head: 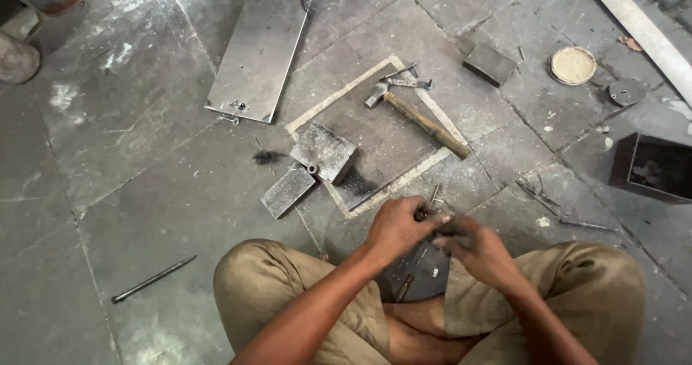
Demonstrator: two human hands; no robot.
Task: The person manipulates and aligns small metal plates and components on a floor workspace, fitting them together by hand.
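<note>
I am sitting cross-legged on the grey stone floor [144,192], and I am bringing both hands together just in front of my knees. My left hand [395,228] is curling closed around a small dark metal piece [441,226], with the fingers wrapping over it, and my right hand [477,248] is meeting it from the other side, pinching the same piece between its fingertips; the piece is mostly hidden by my fingers and blurred, so I cannot tell its exact shape. Under my hands a flat dark metal plate [425,275] is lying on the floor between my legs. Ahead of me a hammer [422,120] with a wooden handle is lying inside a pale square outline, its head pointing away from me, near a few small metal bits. To its left two grey metal blocks [310,167] are resting just beside each other. Farther off a rectangular steel sheet [261,55] is lying flat. On my left a thin metal rod [153,279] is lying alone, well apart from everything. Off to my right a dark open box [652,167] is standing, and beyond it a round tin [573,65] is sitting.
</note>
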